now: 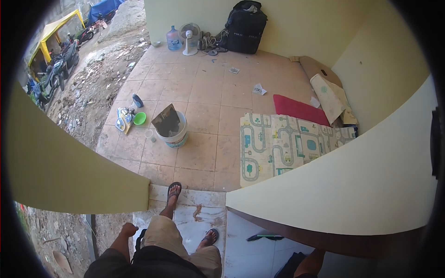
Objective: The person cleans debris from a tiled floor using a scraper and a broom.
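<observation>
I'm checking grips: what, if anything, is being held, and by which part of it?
Nothing shows in the curled left hand. The right hand is not in view, so whether it holds anything cannot be told.

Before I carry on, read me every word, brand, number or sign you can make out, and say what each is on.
"POLO", as best I can read it: black suitcase, small pale lettering on its front.
Too blurred to read: the print on the bucket.
Too small to read: any print on the water jug or the packets by the green bowl.
I can make out no number or sign.
</observation>
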### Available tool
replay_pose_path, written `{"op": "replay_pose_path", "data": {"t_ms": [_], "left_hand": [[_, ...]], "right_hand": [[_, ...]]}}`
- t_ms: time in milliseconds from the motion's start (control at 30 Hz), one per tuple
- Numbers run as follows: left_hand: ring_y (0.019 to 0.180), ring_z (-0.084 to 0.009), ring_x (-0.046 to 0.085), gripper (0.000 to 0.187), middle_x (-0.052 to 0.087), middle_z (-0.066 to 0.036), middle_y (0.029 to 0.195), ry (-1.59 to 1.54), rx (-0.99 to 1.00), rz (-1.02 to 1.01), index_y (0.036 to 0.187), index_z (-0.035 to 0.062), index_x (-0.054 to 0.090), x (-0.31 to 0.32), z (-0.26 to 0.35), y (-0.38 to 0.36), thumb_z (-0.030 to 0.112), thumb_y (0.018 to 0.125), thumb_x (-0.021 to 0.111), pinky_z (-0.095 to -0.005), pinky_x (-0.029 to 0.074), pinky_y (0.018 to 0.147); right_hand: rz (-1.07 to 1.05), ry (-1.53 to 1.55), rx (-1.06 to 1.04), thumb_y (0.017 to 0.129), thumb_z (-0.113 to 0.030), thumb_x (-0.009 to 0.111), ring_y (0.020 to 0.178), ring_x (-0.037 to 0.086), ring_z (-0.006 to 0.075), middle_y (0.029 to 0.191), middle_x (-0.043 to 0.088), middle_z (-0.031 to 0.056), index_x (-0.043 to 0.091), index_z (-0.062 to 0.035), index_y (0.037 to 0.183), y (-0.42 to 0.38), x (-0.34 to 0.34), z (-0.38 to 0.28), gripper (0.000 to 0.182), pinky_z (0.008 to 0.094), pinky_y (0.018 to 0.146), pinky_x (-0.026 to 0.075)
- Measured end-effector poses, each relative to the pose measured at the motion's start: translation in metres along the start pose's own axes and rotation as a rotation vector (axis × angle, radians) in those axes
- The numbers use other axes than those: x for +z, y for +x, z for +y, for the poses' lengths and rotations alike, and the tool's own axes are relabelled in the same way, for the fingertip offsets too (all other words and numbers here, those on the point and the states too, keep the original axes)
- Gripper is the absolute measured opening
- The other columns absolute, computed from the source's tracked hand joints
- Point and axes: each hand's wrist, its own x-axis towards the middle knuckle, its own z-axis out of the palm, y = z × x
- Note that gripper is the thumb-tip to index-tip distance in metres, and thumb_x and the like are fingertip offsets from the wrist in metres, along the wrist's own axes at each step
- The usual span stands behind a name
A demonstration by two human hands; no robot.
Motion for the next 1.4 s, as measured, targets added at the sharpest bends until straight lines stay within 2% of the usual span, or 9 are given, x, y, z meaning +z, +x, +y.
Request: {"op": "replay_pose_path", "data": {"t_ms": [33,133,400,667,767,1100,1200,1233,1400], "left_hand": [[0.091,-0.039,0.063,0.042,0.068,-0.021,0.089,0.119,0.17,0.053,0.082,0.003,0.071,-0.004,-0.002,0.027,0.041,0.079,0.056,-0.0452,0.05,0.083],[0.064,-0.0257,0.067,0.033,0.068,-0.016,0.068,-0.73,-0.183,0.082,0.079,-0.0033,0.07,-0.073,0.054,0.055,0.029,0.075,0.065,-0.0379,0.053,0.069],[0.07,-0.0249,0.067,0.037,0.069,-0.017,0.078,-0.821,-0.117,-0.147,0.094,-0.0049,0.069,-0.224,0.091,0.205,0.028,0.079,0.065,-0.0364,0.052,0.066],[0.092,-0.0336,0.066,0.043,0.068,-0.022,0.095,-0.677,0.263,0.01,0.103,-0.0012,0.067,-0.425,0.23,0.347,0.035,0.08,0.063,-0.0384,0.05,0.084],[0.093,-0.0325,0.066,0.042,0.068,-0.022,0.096,-0.642,0.409,0.077,0.103,-0.0016,0.067,-0.482,0.305,0.39,0.034,0.081,0.063,-0.0375,0.05,0.083],[0.088,-0.0291,0.067,0.036,0.069,-0.021,0.092,-0.445,0.374,-0.034,0.099,-0.0002,0.068,-0.586,0.43,0.529,0.03,0.08,0.063,-0.0373,0.051,0.08],[0.074,-0.0218,0.065,0.032,0.067,-0.015,0.082,-0.763,0.127,-0.151,0.097,-0.0018,0.067,-0.63,0.409,0.576,0.026,0.082,0.06,-0.0349,0.051,0.061],[0.07,-0.0196,0.062,0.032,0.065,-0.013,0.08,-0.887,0.023,-0.123,0.1,-0.002,0.064,-0.653,0.414,0.571,0.025,0.084,0.058,-0.033,0.048,0.056],[0.064,-0.0205,0.059,0.034,0.062,-0.011,0.084,-1.023,-0.258,-0.107,0.111,-0.0003,0.056,-0.706,0.409,0.612,0.024,0.087,0.056,-0.0347,0.045,0.052]], "right_hand": [[0.01,0.001,0.04,0.088,-0.031,0.059,0.064,0.06,0.0218,0.081,0.059,0.0094,0.042,-0.0142,0.122,-0.02,-0.004,0.026,0.041,0.0311,0.051,0.048],[0.026,0.018,0.126,0.089,-0.033,0.059,0.063,0.061,0.0211,0.079,0.059,0.0088,0.045,-0.0137,0.118,-0.07,0.013,0.063,0.038,0.0306,0.05,0.048],[0.254,0.123,0.167,0.09,-0.038,0.06,0.058,0.061,0.016,0.069,0.059,0.006,0.051,-0.0109,0.096,-0.319,0.178,0.024,0.029,0.0271,0.045,0.046],[-0.254,0.199,0.104,0.078,-0.007,0.062,0.057,0.064,0.0254,0.068,0.061,0.0145,0.052,-0.0066,0.092,-0.373,0.28,0.003,0.017,0.0332,0.052,0.055],[-0.28,0.179,0.24,0.081,-0.01,0.059,0.058,0.064,0.0231,0.072,0.064,0.0156,0.053,-0.0047,0.092,-0.388,0.374,-0.103,0.013,0.0325,0.051,0.054],[-0.506,-0.016,-0.39,0.09,-0.016,0.059,0.063,0.057,0.0133,0.075,0.06,0.0063,0.058,-0.0018,0.092,-0.195,0.6,-0.434,0.014,0.0269,0.058,0.048],[-0.711,0.357,0.066,0.091,-0.017,0.056,0.074,0.06,0.0165,0.087,0.061,0.0101,0.057,0.0004,0.101,-0.162,0.614,-0.528,0.02,0.0284,0.07,0.051],[-0.804,0.203,-0.201,0.091,-0.019,0.053,0.085,0.062,0.0205,0.098,0.059,0.0137,0.054,0.0016,0.111,-0.16,0.618,-0.548,0.029,0.0341,0.082,0.051],[-0.994,0.736,0.165,0.087,-0.01,0.055,0.076,0.062,0.0236,0.1,0.057,0.0151,0.046,0.0027,0.126,-0.099,0.657,-0.648,0.042,0.0391,0.074,0.054]]}}
